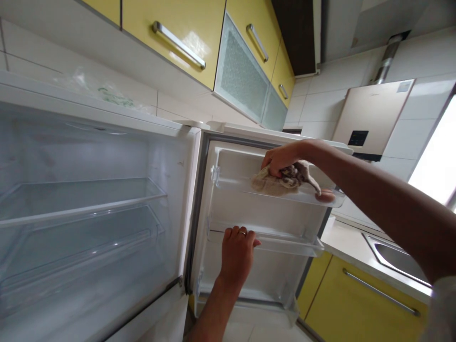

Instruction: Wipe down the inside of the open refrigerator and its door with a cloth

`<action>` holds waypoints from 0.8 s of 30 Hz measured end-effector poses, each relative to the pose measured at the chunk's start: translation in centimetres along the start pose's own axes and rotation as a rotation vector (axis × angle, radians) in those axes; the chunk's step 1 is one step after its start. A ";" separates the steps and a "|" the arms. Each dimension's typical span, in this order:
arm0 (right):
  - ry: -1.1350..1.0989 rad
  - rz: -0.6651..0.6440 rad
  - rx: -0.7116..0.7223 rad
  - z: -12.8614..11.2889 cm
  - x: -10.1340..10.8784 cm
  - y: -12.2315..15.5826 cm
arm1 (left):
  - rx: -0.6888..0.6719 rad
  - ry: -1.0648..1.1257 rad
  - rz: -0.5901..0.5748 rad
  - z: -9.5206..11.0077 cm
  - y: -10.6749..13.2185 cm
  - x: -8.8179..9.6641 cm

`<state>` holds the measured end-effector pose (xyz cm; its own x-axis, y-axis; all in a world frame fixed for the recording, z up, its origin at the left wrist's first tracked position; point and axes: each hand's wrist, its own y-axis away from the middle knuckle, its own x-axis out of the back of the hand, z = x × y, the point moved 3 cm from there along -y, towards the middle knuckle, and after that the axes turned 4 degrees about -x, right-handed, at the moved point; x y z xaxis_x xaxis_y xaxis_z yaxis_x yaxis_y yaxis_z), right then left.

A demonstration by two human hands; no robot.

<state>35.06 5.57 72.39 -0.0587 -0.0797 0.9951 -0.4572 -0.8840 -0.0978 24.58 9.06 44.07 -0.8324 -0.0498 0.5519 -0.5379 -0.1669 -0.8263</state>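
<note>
R hand (pixel 281 159) is reached in from the R side, over the upper part of the open fridge door (pixel 260 213). A bunched cloth (pixel 274 184), beige w/ a dark-patterned part, is grasped in its bent fingers; the cloth is held at the top door shelf (pixel 233 183), partly seen thru the clear front wall, w/ 1 twisted end hung toward the shelf's R end. There, a brownish rounded item (pixel 325 195) is seen close by that end; what it is can't be told.

L hand (pixel 238 249) is raised from below, back turned to the camera, by the mid door shelf (pixel 285 244). Its fingers are curled, thumb pointed R, and a ring (pixel 242 232) is worn on 1 of them; whether the shelf edge is gripped can't be told. A bottom door shelf (pixel 256 311) is seen lower down.

To the L, the fridge compartment (pixel 89 156) is shown open, fitted w/ a glass shelf (pixel 81 194) & a clear tray (pixel 81 242) below it. A plastic bag (pixel 116 97) w/ green print is set on top. Yellow upper cabs (pixel 178 28) are hung above; a wall heater (pixel 374 118) is mounted at R, & a metal sink (pixel 395 259) is set in the counter (pixel 344 237).
</note>
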 end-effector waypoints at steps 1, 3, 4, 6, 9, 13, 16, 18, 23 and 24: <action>0.047 -0.054 -0.042 0.5 0.0 0.4 | -0.004 -0.003 0.003 0.0 0.0 0.0; 0.123 -0.196 -0.121 1.7 0.2 1.6 | -0.007 -0.011 0.011 0.0 0.1 0.1; 0.122 -0.206 -0.122 2.2 0.5 2.3 | -0.005 -0.014 0.015 0.1 0.2 0.2; 0.120 -0.224 -0.102 3.5 1.0 3.8 | -0.003 -0.009 0.022 0.1 0.3 0.2; 0.220 -0.066 -0.049 5.5 1.7 5.9 | -0.010 -0.002 0.035 0.1 0.4 0.2; 0.455 0.256 0.064 6.2 1.1 8.0 | -0.024 -0.018 0.053 0.2 0.5 0.4; 0.536 0.367 0.114 4.9 -0.5 8.1 | -0.039 -0.039 0.058 0.2 0.5 0.5; 0.562 0.444 0.129 3.3 -1.5 7.5 | -0.044 -0.047 0.068 0.2 0.6 0.6; 0.561 0.583 0.227 -2.2 -3.1 4.4 | -0.029 -0.032 0.074 0.3 0.5 0.6; 0.550 0.609 0.245 -3.4 -3.4 3.7 | -0.021 -0.026 0.068 0.3 0.5 0.6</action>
<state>30.56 4.11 68.64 -0.6828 -0.3943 0.6150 -0.0050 -0.8393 -0.5437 23.88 8.65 43.99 -0.8634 -0.0859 0.4971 -0.4833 -0.1417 -0.8639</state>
